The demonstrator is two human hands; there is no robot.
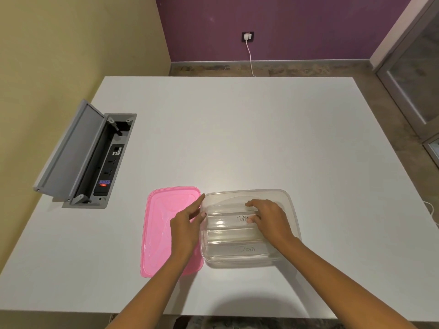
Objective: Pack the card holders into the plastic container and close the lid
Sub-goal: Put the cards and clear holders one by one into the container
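On the white table (237,138), the clear plastic container (293,217) holds card holders: the nearest (247,250) reads "DOG". The right hand (268,219) pinches another (234,218), its label partly covered. The left hand (187,224), fingers spread, steadies the container's left wall over the pink lid (161,224). Farther left, a power socket box (95,157) stands open.
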